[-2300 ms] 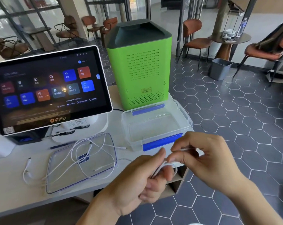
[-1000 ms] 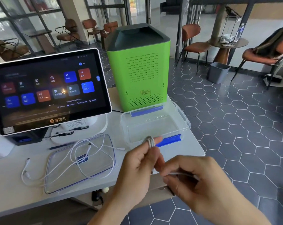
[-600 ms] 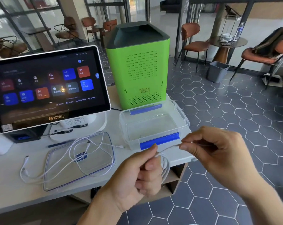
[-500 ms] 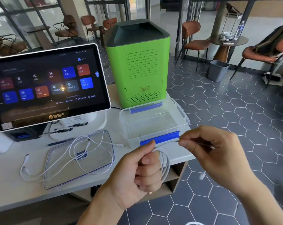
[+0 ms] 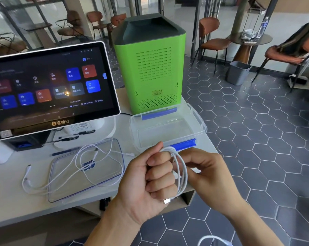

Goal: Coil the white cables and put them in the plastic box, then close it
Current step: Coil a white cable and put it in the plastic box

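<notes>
Head view — coiled cable (image 5: 181, 171) in left hand (image 5: 150, 181)

left hand (image 5: 150, 178) in a fist, knuckles toward camera, thumb on top pinching the white cable (image 5: 181, 172) loops against the index finger. right hand (image 5: 206, 173) just beside it, fingers curled in behind the loops, back of hand facing right. both forearms reach in from the bottom edge, wrists nearly level.

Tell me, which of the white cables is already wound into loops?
The white cable in the hands: the left hand grips its neat loops, the right hand beside them. The other white cable lies loose across the clear lid on the table.
</notes>
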